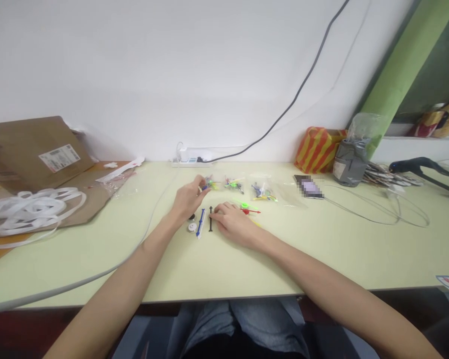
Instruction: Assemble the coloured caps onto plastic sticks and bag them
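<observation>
Bare forearms (136,271) reach forward: left hand (188,199) at a clear plastic packet (212,185), right hand (234,224) by a slim black arrow (210,224), both grips unclear.

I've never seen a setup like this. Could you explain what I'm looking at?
There's no machine here: a person is working bare-handed. The single picture comes from a camera worn on the head, looking forward and down. On the pale table lie small coloured pieces, including a blue arrow and a black arrow. Behind them are clear plastic bags of small parts. The left hand is at the leftmost parts; its grip is hard to tell. The right hand has a finger at the black arrow.
</observation>
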Available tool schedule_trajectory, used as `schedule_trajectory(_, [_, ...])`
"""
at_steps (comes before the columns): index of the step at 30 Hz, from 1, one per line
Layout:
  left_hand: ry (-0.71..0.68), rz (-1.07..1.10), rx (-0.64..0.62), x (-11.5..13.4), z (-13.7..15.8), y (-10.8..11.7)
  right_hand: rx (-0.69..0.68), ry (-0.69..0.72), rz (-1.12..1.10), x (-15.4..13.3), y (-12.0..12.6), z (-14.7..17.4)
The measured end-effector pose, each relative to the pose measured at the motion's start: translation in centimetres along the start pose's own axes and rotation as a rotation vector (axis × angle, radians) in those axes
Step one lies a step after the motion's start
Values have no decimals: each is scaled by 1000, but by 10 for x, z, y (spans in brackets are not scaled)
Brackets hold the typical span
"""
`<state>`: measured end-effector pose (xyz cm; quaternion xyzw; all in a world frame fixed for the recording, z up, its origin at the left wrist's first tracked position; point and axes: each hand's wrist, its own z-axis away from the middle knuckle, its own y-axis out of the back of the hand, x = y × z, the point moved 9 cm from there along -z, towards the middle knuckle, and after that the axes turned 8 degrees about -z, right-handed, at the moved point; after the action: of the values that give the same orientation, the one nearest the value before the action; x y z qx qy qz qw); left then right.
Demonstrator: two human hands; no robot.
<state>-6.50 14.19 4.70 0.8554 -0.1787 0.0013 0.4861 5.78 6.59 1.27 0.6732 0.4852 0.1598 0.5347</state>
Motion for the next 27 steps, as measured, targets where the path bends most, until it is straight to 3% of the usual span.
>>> schedule_trajectory(6, [31, 4, 9, 0, -2, 4, 134, 36, -34, -8, -1, -13])
schedule_trajectory(13, [87, 30, 41, -6, -2, 8, 80, -35, 59, -5, -21, -35])
schedule_trajectory(19, [41, 92, 104, -2, -1, 13, 109, 18, 73, -5, -33, -48])
schedule_trajectory(27, [27, 120, 113, -1, 0, 16, 268, 84, 39, -14, -15, -40])
